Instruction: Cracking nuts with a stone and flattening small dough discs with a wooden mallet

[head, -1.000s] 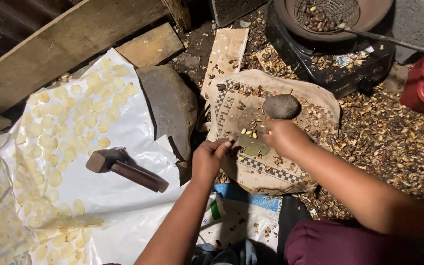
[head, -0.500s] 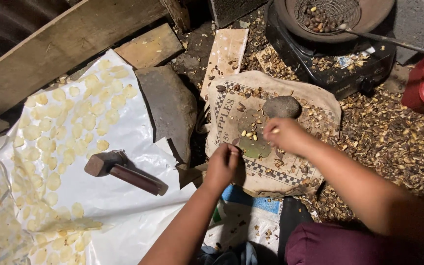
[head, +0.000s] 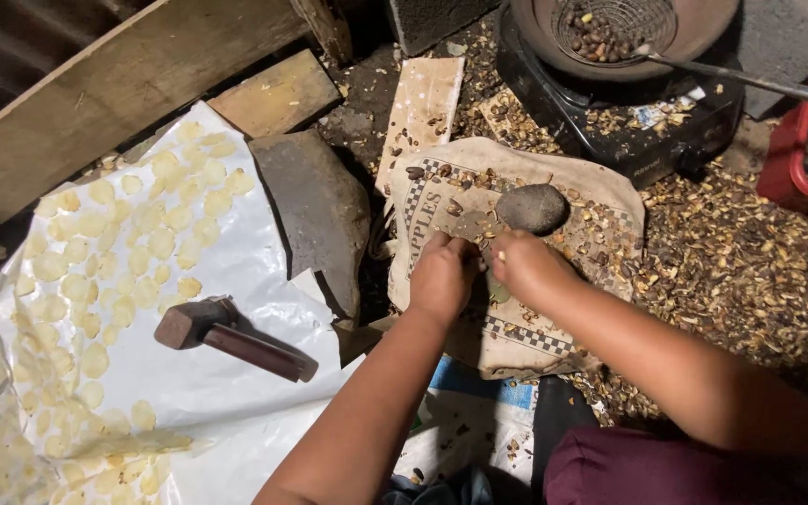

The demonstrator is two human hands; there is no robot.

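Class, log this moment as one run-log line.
left hand: on sack | right hand: beside it, fingertips together | round stone: just beyond | wooden mallet: on white sheet

Sack cloth (head: 516,327): beige woven fabric with a dark checkered border, spread flat at centre of the frame, creased, littered with brown shell fragments and small nuts. Rounded grey stone (head: 533,208): smooth, oval, resting on the cloth's upper part, just above the fingers. A small pale piece sits between the fingertips of both hands at frame centre; its shape is too small to make out
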